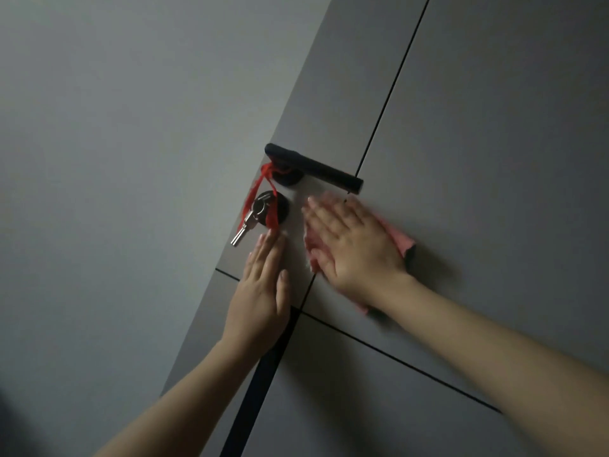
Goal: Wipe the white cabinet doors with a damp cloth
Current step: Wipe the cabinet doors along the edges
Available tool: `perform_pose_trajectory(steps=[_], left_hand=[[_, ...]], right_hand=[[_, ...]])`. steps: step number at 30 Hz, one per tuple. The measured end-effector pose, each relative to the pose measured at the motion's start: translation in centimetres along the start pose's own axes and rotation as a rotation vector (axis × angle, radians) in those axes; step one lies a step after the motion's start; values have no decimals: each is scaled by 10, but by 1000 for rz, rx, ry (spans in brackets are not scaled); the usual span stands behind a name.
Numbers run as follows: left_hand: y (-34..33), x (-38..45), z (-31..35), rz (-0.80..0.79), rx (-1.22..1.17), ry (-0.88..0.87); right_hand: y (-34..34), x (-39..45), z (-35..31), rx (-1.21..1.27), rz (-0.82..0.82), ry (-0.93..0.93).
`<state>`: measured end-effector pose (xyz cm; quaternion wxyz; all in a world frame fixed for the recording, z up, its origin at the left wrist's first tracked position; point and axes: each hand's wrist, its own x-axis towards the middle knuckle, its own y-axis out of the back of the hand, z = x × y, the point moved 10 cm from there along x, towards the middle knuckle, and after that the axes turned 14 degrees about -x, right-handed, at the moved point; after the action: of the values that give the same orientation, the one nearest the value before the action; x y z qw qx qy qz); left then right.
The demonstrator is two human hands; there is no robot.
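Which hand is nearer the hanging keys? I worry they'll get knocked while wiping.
The left hand. Its fingertips lie flat on the door just below and right of the keys. The right hand, pressing the pink cloth, is farther right, under the black handle.

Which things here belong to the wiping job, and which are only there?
Job: pink cloth, right hand pressing it flat, left hand flat on the cabinet door.
Only there: black handle, keys, red string.
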<state>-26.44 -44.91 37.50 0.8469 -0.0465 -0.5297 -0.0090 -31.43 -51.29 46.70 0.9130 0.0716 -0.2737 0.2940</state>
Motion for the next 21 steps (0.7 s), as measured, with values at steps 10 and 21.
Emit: perform_pose_trajectory(steps=[10,21], left_hand=[[-3,-62,-4,-4,125,139],[-5,-151,-49,22,62,290]], right_hand=[[-3,-114,37,58,-62,48],[5,-185,-126,115,-70,355]])
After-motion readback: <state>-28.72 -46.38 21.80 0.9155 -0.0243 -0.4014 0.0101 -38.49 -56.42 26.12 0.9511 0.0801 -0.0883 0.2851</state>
